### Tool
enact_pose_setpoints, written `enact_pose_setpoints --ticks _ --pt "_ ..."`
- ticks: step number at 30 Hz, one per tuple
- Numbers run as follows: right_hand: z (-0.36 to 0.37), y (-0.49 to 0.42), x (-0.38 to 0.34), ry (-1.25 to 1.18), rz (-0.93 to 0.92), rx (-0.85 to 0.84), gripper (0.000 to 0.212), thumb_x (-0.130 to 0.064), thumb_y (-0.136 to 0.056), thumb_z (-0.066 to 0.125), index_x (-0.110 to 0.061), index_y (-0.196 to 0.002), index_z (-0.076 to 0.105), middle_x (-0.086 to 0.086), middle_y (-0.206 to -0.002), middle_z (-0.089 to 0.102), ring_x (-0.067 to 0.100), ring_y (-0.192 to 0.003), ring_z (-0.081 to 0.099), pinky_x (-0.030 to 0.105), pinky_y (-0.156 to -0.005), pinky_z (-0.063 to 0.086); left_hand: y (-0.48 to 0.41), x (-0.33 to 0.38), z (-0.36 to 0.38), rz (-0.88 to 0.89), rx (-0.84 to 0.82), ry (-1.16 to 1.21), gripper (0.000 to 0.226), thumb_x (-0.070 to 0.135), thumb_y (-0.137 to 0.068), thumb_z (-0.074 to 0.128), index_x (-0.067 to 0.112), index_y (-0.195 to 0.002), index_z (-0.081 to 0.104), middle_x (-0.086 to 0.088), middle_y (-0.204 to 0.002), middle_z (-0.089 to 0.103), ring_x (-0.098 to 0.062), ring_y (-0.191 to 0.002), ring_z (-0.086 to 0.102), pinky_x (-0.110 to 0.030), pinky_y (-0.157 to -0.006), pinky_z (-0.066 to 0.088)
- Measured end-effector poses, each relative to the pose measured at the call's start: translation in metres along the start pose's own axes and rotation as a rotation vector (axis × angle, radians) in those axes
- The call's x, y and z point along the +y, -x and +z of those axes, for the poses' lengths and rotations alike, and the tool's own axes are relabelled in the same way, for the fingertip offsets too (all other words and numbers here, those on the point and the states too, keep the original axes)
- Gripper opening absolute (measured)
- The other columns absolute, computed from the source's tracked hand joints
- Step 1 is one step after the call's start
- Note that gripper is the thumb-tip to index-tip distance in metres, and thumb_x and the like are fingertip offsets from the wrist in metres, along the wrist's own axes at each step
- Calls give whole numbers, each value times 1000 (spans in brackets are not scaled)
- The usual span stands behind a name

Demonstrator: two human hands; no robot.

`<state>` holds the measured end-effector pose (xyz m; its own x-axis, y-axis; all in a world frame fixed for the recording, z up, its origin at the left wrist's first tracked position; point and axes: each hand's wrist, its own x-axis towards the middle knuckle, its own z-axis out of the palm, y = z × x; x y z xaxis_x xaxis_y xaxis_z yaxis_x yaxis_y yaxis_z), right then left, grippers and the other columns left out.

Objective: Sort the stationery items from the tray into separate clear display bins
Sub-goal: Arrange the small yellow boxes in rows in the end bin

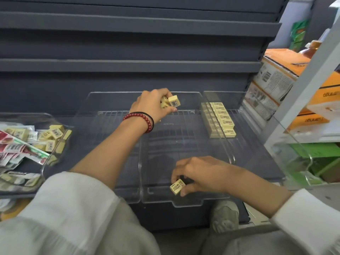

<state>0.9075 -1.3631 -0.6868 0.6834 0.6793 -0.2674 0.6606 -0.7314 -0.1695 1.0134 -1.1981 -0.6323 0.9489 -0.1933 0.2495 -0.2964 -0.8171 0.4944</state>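
My left hand [152, 104] hovers over the back of the clear display bins and grips a few pale yellow erasers [173, 101]. My right hand [199, 174] is low at the front of the middle clear bin [185, 204], pinching one yellow eraser [177, 186]. A neat row of the same erasers [219, 119] lines the right side of that bin. At the far left a clear tray [63, 144] holds loose erasers [53, 136] and red-and-green packets [22, 150].
Another clear bin [110, 137] lies under my left forearm, and one more [294, 144] stands to the right. Dark grey shelves rise behind. Orange and white boxes [279, 74] sit on a white rack at the right. My shoe [224, 216] shows below the shelf edge.
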Motion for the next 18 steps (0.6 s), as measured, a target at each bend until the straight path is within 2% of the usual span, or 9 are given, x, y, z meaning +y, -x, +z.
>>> enact_pose_setpoints --ticks 3,7,11,14,18 --pt "-10 -1 -4 5 12 29 27 -38 -90 62 -29 -115 56 -10 -112 57 12 -98 56 34 -78 48 1 2 2 -6 15 25 25 45 -80 70 33 -98 60 5 -91 63 -20 -93 57 -31 -73 44" --pt "-39 3 22 -146 133 272 23 -32 -91 63 -26 -112 55 -13 -103 59 10 -94 58 34 -82 49 -2 6 6 -2 38 22 25 44 -81 69 34 -102 60 4 -94 65 -21 -95 57 -31 -71 42" --pt "-50 20 83 -170 313 519 32 -18 -93 60 -23 -124 55 -1 -123 61 17 -108 56 35 -94 44 -4 12 12 21 21 17 24 44 -82 69 34 -102 59 6 -92 62 -18 -91 55 -32 -70 44" --pt "-41 39 124 -136 471 547 37 -15 -96 56 -22 -132 51 5 -127 59 22 -106 57 32 -90 43 -5 16 16 61 0 0 24 44 -82 68 33 -101 59 8 -89 59 -18 -89 55 -34 -72 48" --pt "-29 51 144 -224 561 607 36 -25 -98 52 -21 -133 50 7 -126 60 22 -106 58 27 -87 38 -7 18 20 64 3 0 23 44 -82 68 33 -100 59 10 -88 58 -18 -89 57 -34 -74 50"
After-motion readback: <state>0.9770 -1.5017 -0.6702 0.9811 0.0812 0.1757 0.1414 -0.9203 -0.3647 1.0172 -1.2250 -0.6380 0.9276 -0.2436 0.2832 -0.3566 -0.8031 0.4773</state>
